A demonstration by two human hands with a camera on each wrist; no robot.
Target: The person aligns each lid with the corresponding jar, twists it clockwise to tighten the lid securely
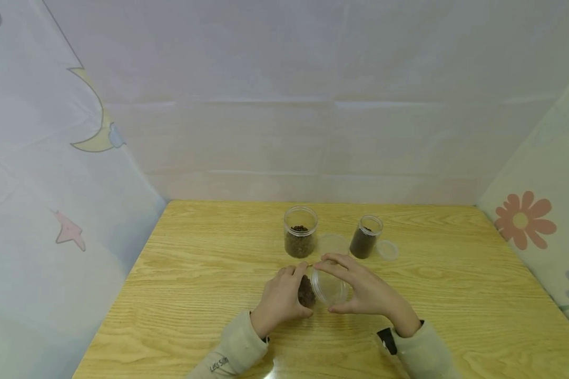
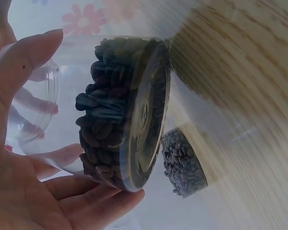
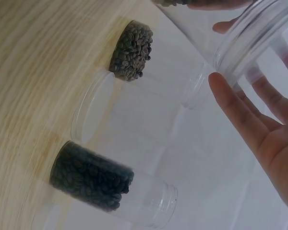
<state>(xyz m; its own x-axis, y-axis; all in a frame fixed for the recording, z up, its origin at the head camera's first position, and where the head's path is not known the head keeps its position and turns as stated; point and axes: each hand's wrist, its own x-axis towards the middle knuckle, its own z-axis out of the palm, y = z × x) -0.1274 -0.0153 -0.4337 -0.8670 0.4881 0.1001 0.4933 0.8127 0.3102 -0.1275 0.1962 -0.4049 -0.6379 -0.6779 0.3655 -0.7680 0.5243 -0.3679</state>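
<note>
A clear plastic jar (image 2: 69, 115) with dark coffee beans (image 2: 108, 115) in its lower part is tilted to the right between my two hands. My left hand (image 1: 282, 297) grips its side, thumb on one side and fingers curled round the other. From the right, my right hand (image 1: 360, 287) spans the clear round top (image 1: 331, 287) of this jar, with fingers at the far edge and thumb at the near edge. Ridged rings show at that top; I cannot tell whether a lid is on it.
Behind my hands stands a wide uncovered jar (image 1: 301, 245) part filled with beans. Right of it is a narrower uncovered jar (image 1: 363, 242) of darker beans. A large clear lid (image 1: 333, 243) lies between them, and a small lid (image 1: 388, 250) lies on the wooden table (image 1: 194, 284).
</note>
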